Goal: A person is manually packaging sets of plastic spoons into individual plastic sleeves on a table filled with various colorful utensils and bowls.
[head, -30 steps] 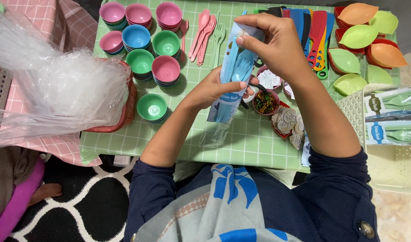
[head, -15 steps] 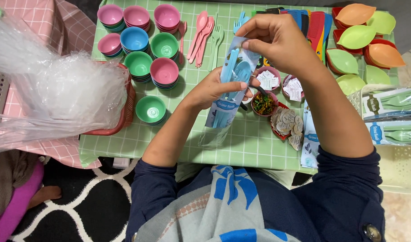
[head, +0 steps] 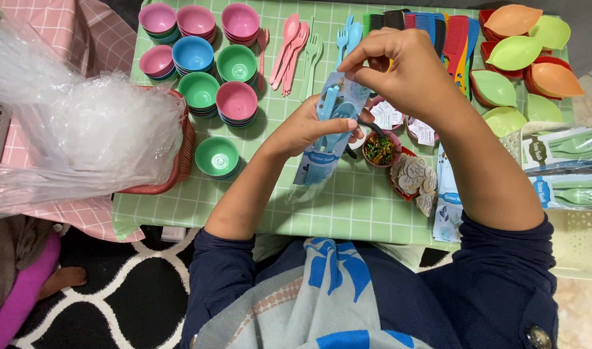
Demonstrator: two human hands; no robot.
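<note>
Near the centre of the frame, your left hand (head: 309, 129) grips a clear packet of blue cutlery (head: 328, 129) around its middle, thumb laid across the front, holding it above the green checked worktop (head: 347, 207). Your right hand (head: 399, 71) is curled over the packet's top edge, fingertips pinching the plastic there. Keep the left grip firm but low on the packet so the top stays free to work, and keep the pinch close to the edge, where it seems least likely to slip. Hold the packet upright, so the pieces do not slide out over the small dish of green bits (head: 380, 150) just below right. The stacked bowls (head: 205, 64) at upper left stay well apart.
</note>
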